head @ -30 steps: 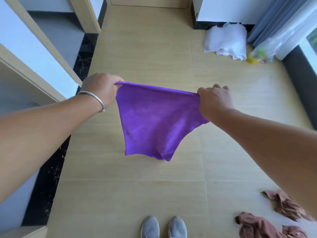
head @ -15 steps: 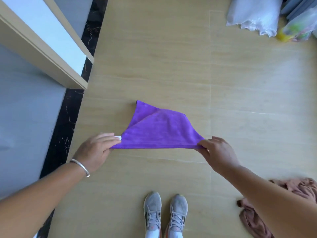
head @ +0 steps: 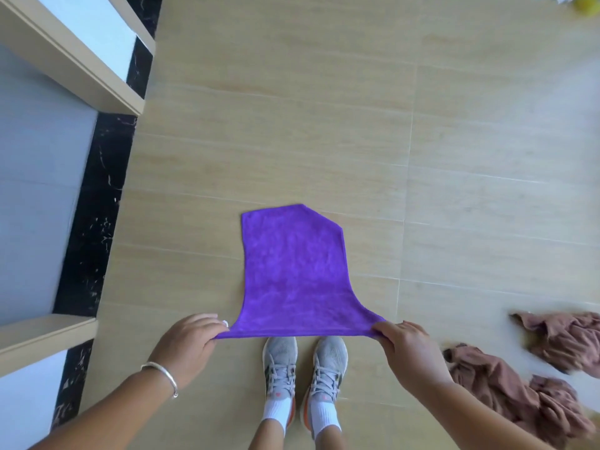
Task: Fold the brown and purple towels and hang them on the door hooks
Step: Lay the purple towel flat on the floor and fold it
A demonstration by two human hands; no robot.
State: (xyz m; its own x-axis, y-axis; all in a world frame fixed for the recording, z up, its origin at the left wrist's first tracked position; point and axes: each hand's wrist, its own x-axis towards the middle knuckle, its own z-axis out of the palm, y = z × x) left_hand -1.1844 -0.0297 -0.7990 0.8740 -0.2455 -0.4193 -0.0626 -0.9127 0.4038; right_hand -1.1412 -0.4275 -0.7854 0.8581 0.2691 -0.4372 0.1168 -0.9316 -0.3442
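Lying crumpled on the floor [head: 292, 92] at right, brown towels [head: 506, 391]; both hands, left hand [head: 188, 344] and right hand [head: 410, 349], pinch the purple towel [head: 293, 274] near corners, above grey shoes [head: 303, 368].

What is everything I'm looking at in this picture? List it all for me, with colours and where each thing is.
Purple cloth towel: one, purple, spread out over the floor ahead of the shoes, near edge held up at both corners.
Crumpled brown cloth towels: count unclear, brown, heaped on the floor at the right.
Tan tiled floor: one, tan, underneath everything.
Black marble strip: one, black with pale veins, along the floor's left edge.
Beige door frames: two, beige, far left.
Yellow object: one, yellow, top right corner, too cropped to identify.
Grey lace-up sneakers: two, grey, bottom centre.
Silver bracelet: one, silver, left wrist.
Left hand: pinches the towel's near left corner.
Right hand: pinches the near right corner.
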